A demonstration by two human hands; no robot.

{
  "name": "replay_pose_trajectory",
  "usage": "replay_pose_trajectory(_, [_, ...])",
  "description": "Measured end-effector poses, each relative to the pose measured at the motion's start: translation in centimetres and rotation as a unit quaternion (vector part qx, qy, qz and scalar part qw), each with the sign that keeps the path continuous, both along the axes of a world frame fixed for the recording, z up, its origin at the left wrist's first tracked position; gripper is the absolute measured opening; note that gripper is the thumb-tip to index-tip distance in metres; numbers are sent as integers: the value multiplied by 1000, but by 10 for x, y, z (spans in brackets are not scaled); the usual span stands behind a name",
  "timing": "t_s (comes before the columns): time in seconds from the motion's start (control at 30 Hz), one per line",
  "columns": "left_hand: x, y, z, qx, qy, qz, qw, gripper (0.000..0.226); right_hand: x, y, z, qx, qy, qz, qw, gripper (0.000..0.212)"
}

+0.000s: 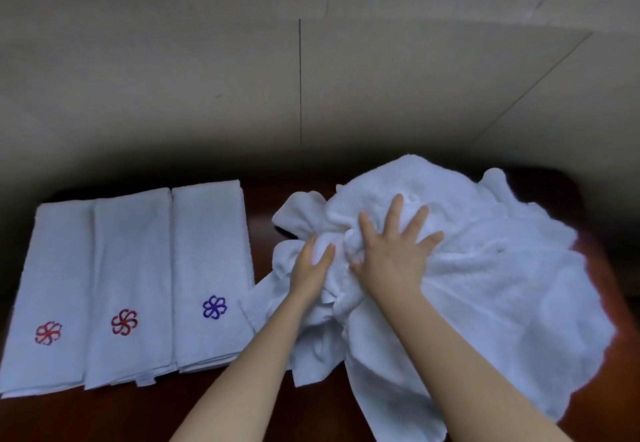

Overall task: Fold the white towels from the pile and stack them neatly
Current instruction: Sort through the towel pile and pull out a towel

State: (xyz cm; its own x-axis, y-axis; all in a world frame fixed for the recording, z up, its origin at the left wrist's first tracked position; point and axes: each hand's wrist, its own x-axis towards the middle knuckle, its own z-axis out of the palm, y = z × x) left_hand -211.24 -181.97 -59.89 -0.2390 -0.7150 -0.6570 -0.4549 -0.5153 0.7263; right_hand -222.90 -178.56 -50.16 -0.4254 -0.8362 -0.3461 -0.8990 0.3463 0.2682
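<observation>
Two bare hands work into a pile of white towels (467,268) heaped on the right half of a dark wooden surface (263,407), the crumpled cloth spilling toward the right edge and the near edge. The right hand (391,251) lies palm-down on the crown of the heap, its fingers (415,220) spread wide and straight, pressing the terry flat. Just beside it, the left hand (311,268) reaches into the pile's left flank, its fingers (323,256) and thumb closed around a bunched fold of white cloth. Both forearms stretch in from the near edge, bare to the frame's bottom.

On the left half of the surface, three folded towels lie side by side, long edges touching, running from the near edge toward the far edge. The left folded towel (52,285) and the middle folded towel (131,268) each carry a red flower emblem (48,333) near the nearer end; the right folded towel (207,251) bears a blue flower emblem (214,307). A loose corner of the pile lies against the right folded towel's near right side. A pale panelled wall (311,60) rises behind the far edge.
</observation>
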Motion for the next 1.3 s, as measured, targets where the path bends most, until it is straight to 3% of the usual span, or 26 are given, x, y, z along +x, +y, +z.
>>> replay_pose_trajectory(0.1, [36, 23, 1, -29, -91, -14, 995, 46, 9, 3, 7, 13, -19, 24, 999, 87])
replay_pose_trajectory(0.23, [86, 46, 16, 34, -163, -52, 985, 38, -7, 15, 32, -18, -84, 60, 994, 79])
replay_pose_trajectory(0.47, [143, 81, 92, 107, -157, -48, 981, 18, 0, 68, 71, 12, -92, 108, 990, 55])
replay_pose_trajectory(0.8, [240, 105, 182, 74, -194, -51, 977, 13, 60, 123, 106, 106, -80, 91, 987, 36])
replay_pose_trajectory(0.97, [284, 111, 206, 99, -167, -25, 981, 17, 87, 133, 122, 68, -80, 55, 993, 35])
replay_pose_trajectory(1.1, [312, 111, 228, 83, -142, -23, 986, 16, 118, 141, 138, -20, -114, 25, 993, 34])
replay_pose_trajectory(1.3, [348, 97, 271, -23, -87, 55, 994, 21, 174, 151, 178, -160, -156, -2, 975, 40])
